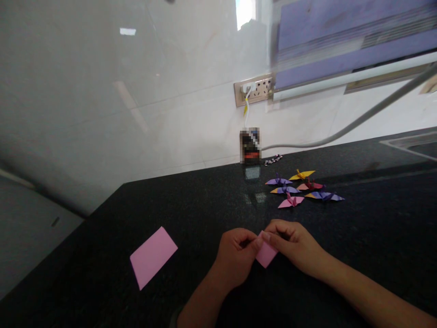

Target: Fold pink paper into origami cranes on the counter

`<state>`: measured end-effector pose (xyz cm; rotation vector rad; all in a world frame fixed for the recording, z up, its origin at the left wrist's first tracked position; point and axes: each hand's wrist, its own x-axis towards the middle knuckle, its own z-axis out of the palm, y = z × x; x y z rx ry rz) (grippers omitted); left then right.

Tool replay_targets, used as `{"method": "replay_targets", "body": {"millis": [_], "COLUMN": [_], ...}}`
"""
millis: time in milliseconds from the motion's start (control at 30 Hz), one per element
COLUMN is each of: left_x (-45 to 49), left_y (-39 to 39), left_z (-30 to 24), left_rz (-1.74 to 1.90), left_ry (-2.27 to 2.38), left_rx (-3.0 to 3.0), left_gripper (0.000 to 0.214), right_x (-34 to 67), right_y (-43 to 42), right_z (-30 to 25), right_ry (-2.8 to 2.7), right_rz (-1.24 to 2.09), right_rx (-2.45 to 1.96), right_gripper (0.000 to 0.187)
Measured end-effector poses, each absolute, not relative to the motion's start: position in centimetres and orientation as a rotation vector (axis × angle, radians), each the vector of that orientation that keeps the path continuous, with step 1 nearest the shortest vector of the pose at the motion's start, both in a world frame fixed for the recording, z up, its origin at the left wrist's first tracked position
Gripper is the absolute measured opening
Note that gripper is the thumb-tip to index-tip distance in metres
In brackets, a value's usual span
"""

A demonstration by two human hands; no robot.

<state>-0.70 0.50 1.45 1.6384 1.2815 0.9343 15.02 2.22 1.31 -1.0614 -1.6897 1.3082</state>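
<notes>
A small folded pink paper point(265, 255) rests on the black stone counter point(205, 205) between my two hands. My left hand point(235, 257) is curled and pinches its left edge. My right hand point(293, 243) is closed on its top right edge with thumb and fingers. A flat pink sheet point(153, 257) lies apart on the counter to the left of my left hand.
Several folded paper cranes point(300, 189) in purple, yellow, pink and red sit behind my hands. A blurred small object point(250, 146) stands at the wall under a socket plate point(254, 89) with a white cable. A sink edge point(409, 146) shows far right.
</notes>
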Motion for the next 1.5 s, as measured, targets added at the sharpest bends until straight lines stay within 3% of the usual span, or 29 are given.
{"method": "replay_targets", "body": {"millis": [600, 967, 1200, 1500], "left_x": [-1.1, -1.0, -1.4, -1.5], "left_y": [0.6, 0.8, 0.9, 0.8], "left_z": [1.8, 1.6, 2.0, 2.2], "left_rz": [1.066, 1.009, 1.18, 1.135], "left_ry": [1.316, 1.229, 1.302, 1.321], "left_rx": [1.573, 1.583, 1.863, 2.039], "left_gripper": [0.022, 0.019, 0.016, 0.015], "right_x": [15.6, 16.1, 16.3, 16.2], "right_y": [2.7, 2.6, 2.6, 2.6], "right_z": [1.0, 1.5, 1.6, 1.3], "right_ry": [-1.689, -1.985, -2.035, -2.103], "right_rz": [1.328, 0.917, 0.681, 0.628], "right_rx": [-1.122, -1.039, -0.997, -0.958], "right_gripper": [0.017, 0.014, 0.003, 0.005]}}
